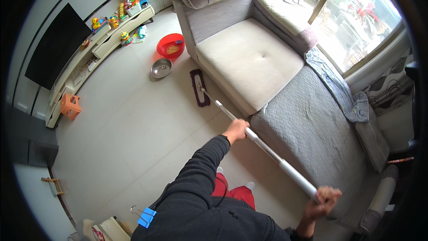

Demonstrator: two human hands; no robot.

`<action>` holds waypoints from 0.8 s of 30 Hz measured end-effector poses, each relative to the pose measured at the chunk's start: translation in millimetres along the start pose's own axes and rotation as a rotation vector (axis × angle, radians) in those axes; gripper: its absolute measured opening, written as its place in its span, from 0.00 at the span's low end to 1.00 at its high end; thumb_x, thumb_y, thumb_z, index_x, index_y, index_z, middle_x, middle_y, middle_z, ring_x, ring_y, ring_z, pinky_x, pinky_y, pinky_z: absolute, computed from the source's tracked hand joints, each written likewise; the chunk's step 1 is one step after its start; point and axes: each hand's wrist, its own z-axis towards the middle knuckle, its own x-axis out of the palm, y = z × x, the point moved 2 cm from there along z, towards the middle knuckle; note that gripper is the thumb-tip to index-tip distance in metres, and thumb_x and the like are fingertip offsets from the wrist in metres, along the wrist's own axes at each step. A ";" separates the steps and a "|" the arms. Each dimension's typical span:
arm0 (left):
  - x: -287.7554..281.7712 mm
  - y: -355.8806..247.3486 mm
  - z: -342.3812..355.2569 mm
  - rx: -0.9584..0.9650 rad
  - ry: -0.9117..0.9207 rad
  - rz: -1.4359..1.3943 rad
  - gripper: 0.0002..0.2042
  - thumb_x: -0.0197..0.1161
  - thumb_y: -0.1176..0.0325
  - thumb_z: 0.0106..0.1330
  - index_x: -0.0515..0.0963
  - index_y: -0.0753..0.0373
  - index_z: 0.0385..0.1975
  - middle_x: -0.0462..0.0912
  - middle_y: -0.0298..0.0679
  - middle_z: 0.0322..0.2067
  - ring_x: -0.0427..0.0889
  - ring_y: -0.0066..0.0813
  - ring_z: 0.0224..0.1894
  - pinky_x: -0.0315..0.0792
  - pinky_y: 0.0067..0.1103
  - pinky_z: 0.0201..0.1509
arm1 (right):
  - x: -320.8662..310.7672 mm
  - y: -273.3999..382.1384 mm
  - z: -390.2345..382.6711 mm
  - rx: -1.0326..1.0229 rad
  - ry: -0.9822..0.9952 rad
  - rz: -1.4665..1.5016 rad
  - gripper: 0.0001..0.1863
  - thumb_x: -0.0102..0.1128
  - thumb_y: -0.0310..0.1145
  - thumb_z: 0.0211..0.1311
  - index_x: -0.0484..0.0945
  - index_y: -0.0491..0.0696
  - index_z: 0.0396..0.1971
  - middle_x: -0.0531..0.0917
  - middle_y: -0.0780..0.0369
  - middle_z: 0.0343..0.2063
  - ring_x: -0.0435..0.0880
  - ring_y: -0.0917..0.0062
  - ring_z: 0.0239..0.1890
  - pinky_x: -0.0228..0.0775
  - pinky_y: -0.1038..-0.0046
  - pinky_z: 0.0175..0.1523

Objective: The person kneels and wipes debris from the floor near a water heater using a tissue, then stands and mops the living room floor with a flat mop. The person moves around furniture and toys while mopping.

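A flat mop with a dark purple pad (193, 88) lies on the tiled floor beside the beige sofa seat (245, 58). Its long white and silver pole (267, 150) runs diagonally toward me. My left hand (236, 130) is closed around the middle of the pole. My right hand (322, 203) is wrapped round the grip near the pole's upper end. Just beyond the mop head, a steel bowl (158, 73) and a red plastic basin (162, 44) with something yellowish inside sit on the floor.
The sofa's grey quilted section (307, 120) lines the right, below a sliding glass door (365, 13). A low cabinet (105, 50) with toys and a television (58, 44) lines the left wall, beside an orange stool (70, 103). A small wooden object (52, 182) is at lower left.
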 end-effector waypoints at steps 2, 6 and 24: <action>-21.1 38.7 6.3 -0.342 -0.087 -0.145 0.23 0.71 0.60 0.35 0.76 0.52 0.37 0.74 0.39 0.47 0.71 0.36 0.53 0.69 0.30 0.52 | 70.0 -25.0 17.3 -0.003 0.087 0.099 0.18 0.37 0.38 0.69 0.53 0.51 0.18 0.53 0.70 0.12 0.53 0.86 0.15 0.49 0.82 0.22; -70.3 87.2 15.5 -0.527 -0.285 -0.103 0.30 0.73 0.53 0.41 0.70 0.51 0.47 0.69 0.38 0.53 0.65 0.38 0.59 0.57 0.36 0.63 | 165.5 -55.9 41.6 -0.059 0.243 0.151 0.20 0.37 0.40 0.71 0.58 0.50 0.17 0.58 0.69 0.10 0.56 0.85 0.13 0.54 0.80 0.20; -43.0 -126.1 -100.6 0.231 0.015 0.076 0.12 0.68 0.59 0.43 0.78 0.56 0.25 0.79 0.41 0.29 0.79 0.41 0.34 0.73 0.33 0.38 | 26.1 162.3 14.2 0.009 1.082 0.252 0.24 0.47 0.41 0.67 0.58 0.51 0.09 0.61 0.70 0.04 0.57 0.86 0.05 0.50 0.83 0.11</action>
